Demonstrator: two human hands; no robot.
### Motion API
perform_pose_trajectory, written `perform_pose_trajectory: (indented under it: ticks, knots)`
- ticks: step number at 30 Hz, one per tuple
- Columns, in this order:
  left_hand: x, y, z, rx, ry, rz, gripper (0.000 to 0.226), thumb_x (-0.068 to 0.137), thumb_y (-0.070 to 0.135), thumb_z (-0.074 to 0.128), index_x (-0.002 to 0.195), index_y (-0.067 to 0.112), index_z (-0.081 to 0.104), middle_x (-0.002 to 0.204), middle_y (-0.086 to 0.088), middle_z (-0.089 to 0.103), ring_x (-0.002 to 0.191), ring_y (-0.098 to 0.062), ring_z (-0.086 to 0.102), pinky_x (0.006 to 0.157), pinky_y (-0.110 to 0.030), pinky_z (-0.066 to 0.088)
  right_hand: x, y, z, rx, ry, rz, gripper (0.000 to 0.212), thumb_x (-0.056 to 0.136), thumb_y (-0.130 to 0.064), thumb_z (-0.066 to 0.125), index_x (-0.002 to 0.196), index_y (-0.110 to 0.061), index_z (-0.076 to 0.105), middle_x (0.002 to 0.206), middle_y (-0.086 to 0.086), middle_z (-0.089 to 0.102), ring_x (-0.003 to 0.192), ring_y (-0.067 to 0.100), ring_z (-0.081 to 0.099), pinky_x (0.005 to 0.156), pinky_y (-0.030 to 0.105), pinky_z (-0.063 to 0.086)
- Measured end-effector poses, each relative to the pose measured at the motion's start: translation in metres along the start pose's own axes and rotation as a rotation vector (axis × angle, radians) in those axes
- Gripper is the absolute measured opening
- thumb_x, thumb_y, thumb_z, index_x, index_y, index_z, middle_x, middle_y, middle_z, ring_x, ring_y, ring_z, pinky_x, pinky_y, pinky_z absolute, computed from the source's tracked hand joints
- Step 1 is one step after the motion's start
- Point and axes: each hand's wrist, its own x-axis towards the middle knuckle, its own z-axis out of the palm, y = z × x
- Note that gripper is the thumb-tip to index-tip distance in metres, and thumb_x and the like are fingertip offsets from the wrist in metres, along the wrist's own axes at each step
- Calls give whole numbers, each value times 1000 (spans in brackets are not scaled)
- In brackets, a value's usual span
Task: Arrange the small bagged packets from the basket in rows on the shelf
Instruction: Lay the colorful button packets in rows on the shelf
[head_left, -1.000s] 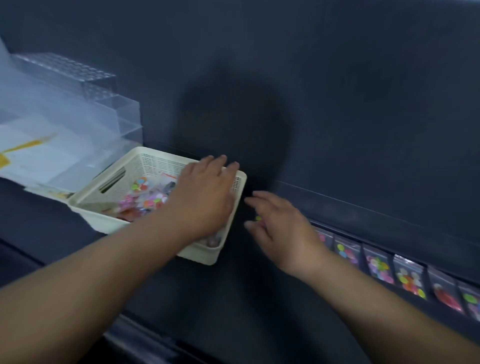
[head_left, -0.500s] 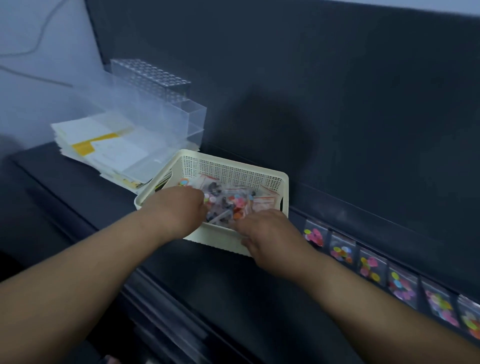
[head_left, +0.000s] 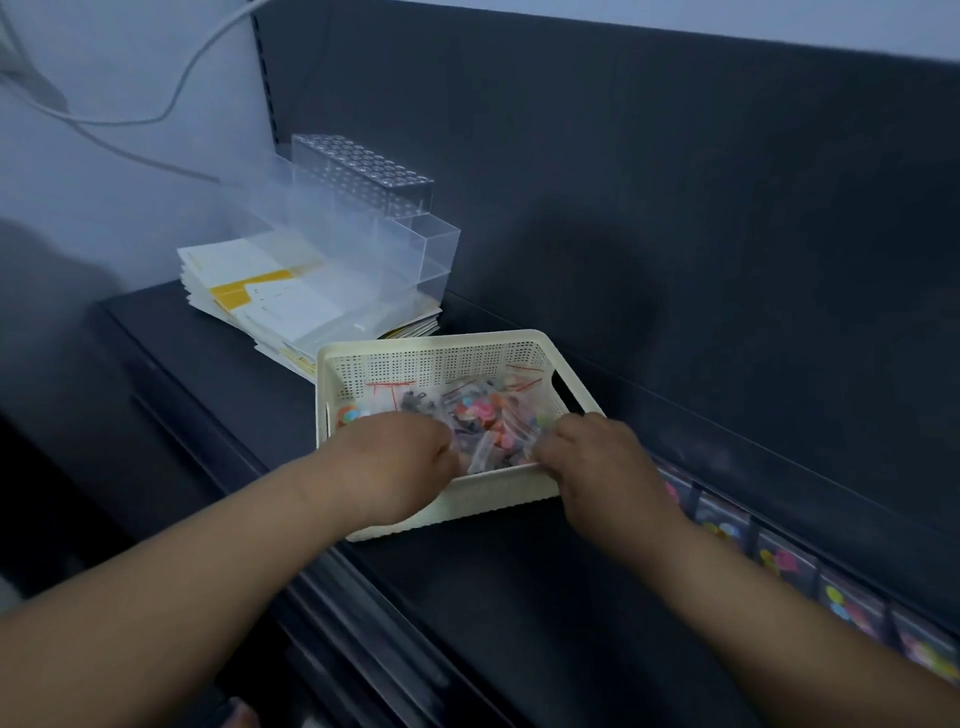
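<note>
The left hand (head_left: 395, 467) and right hand (head_left: 597, 462) dip curled fingers into the small clear bagged packets (head_left: 483, 415) heaped in the cream perforated plastic basket (head_left: 431, 345) on the dark shelf (head_left: 519, 597). Whether either grips one, I cannot tell.

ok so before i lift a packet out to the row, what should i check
1. Packets left in the basket: ok, a loose pile.
2. Both hands in the pile: ok, left hand and right hand reach over the near wall.
3. One packet gripped: cannot tell, fingertips hidden.
4. Row in place along the back of the shelf: ok.
5. Free spot at the row's basket end: cannot tell, the right hand covers it.
</note>
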Motion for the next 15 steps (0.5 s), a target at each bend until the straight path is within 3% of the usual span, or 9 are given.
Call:
perform_pose_trajectory:
  ticks: [7,11,15]
  knots:
    - [9,0,1,-56,-128,-2,34,99,36,32,77,16,50,87,-2,58,76,-16,52,59,-27,36,25,22,10,-49,35,83,23,59,-8,81,73,-19,66,71,1,56,64,25,53,59,30,35]
    - [17,-5,-2,-164,-193,-12,33,99,32,36,77,13,52,76,-4,54,63,-15,49,55,-26,37,45,28,14,-17,35,134,15,66,-11,77,75,-12,65,79,6,61,72,30,55,61,34,42]
    - [31,-18,-12,-156,-94,-14,26,96,31,43,96,13,61,94,-3,66,78,-17,61,72,-32,50,66,29,12,-14,-62,190,21,78,-9,61,99,-13,66,104,5,60,95,28,51,78,33,37]
